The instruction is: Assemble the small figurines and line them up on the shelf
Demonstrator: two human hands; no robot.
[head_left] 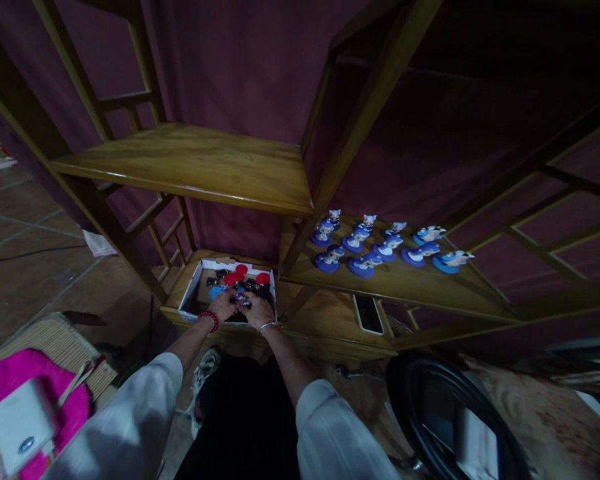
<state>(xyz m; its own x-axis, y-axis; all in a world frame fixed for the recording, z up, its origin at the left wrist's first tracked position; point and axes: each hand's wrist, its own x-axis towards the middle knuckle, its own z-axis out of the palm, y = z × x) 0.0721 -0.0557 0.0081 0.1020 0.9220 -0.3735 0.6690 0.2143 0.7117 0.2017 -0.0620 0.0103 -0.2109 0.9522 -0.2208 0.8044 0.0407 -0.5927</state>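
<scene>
Both my hands are together over a shallow white cardboard box [189, 293] on the low wooden shelf. My left hand [223, 305], with a red bead bracelet at the wrist, and my right hand [259, 311], with a silver bangle, close their fingers on one small figurine [243, 300] with purple and white parts. Its details are too small to make out. Inside the box lie several more figurines with red bases [263, 278], black ones, and a blue round base [216, 292] beside my left hand.
Several purple-haired figurines [364, 263] stand in rows on the raised shelf [405, 287] to the right. Above the box runs a wooden shelf board [195, 163]. A phone-like dark rectangle [369, 314] lies on the lower shelf. A round black-rimmed object [405, 400] is at lower right, a pink cushion [75, 393] at lower left.
</scene>
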